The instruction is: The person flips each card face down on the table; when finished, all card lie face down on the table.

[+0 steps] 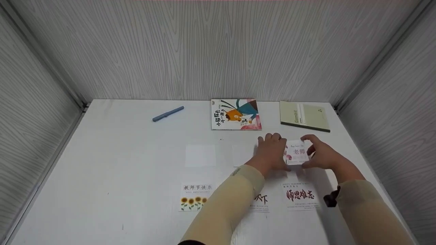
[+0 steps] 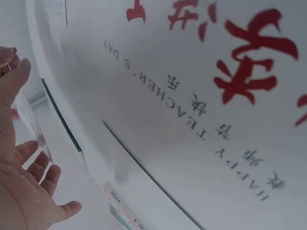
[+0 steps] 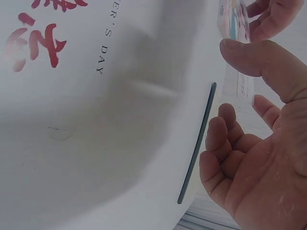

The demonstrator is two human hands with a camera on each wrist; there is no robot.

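Note:
Both hands hold one small white card printed with pink flowers and red characters, just above the table. My left hand grips its left edge, and my right hand pinches its right edge between thumb and fingers. In the left wrist view the card shows edge-on between the thumb and fingers of my left hand. The right wrist view shows the thumb of my right hand against the card. Below the hands lies a card with red brush characters.
A sunflower card and a card half hidden by my left sleeve lie near the front. Two blank white cards lie mid-table. At the back are a blue pen, a picture book and a green notebook.

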